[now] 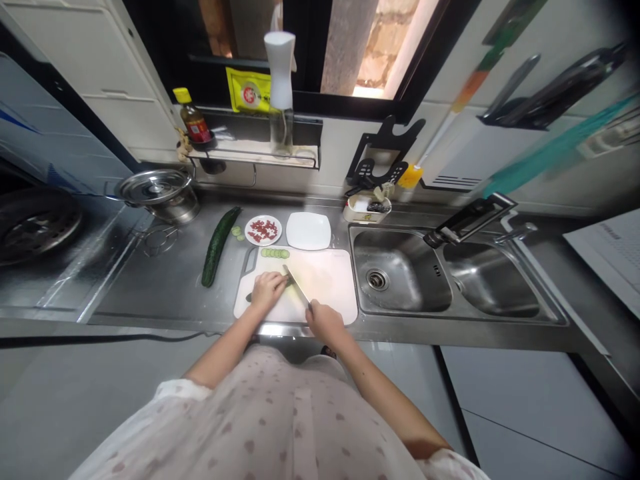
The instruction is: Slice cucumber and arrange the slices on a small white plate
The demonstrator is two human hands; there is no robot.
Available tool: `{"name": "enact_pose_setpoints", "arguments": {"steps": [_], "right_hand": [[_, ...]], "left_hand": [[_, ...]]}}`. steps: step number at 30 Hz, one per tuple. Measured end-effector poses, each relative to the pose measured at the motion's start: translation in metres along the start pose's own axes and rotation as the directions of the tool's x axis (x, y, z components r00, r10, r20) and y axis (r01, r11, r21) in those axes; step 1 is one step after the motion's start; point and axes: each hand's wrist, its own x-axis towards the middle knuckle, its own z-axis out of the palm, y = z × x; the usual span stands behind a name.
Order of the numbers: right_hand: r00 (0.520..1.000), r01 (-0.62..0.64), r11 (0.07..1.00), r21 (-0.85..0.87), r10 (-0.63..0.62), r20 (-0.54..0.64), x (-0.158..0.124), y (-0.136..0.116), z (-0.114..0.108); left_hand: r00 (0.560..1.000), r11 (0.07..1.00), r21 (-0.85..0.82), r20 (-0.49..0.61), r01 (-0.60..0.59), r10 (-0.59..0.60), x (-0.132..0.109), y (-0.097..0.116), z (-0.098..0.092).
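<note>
Wearing a dotted shirt [280,427]. Gripping a knife [299,287] in the right hand [325,322] with fingers wrapped round its handle. Pinning a cucumber piece [289,281] on the cutting board [333,273] under the left hand [269,289] with fingers bunched together.

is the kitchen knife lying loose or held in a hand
Held: the right hand grips the kitchen knife, which slants over the cutting board beside the left hand.
</note>
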Motion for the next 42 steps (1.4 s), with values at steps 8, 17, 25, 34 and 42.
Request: {"name": "enact_pose_setpoints", "arguments": {"steps": [8,17,25,34,42], "right_hand": [[1.000,0.003,1.000,-0.001,-0.003,0.004,0.003,-0.002,-0.003],[0.999,0.015,1.000,0.023,-0.014,-0.052,0.030,-0.018,-0.004],[1.000,-0.013,1.000,-0.023,0.013,-0.009,0.003,-0.003,0.002],[0.998,0.021,1.000,0.002,-0.021,-0.053,0.026,-0.013,0.002],[0.999,0.018,1.000,0.000,-0.018,-0.030,0.021,-0.008,0.002]], "left_hand": [[1.000,1.000,0.012,0.012,-0.019,0.019,0.000,0.001,-0.001],[0.999,0.999,0.041,0.022,-0.030,0.029,0.000,-0.001,0.000],[1.000,1.000,0.011,0.022,-0.022,0.022,0.000,-0.002,0.000],[1.000,0.999,0.027,0.012,-0.028,0.028,-0.001,-0.001,0.002],[1.000,1.000,0.024,0.016,-0.020,0.019,0.000,-0.001,0.000]]}}
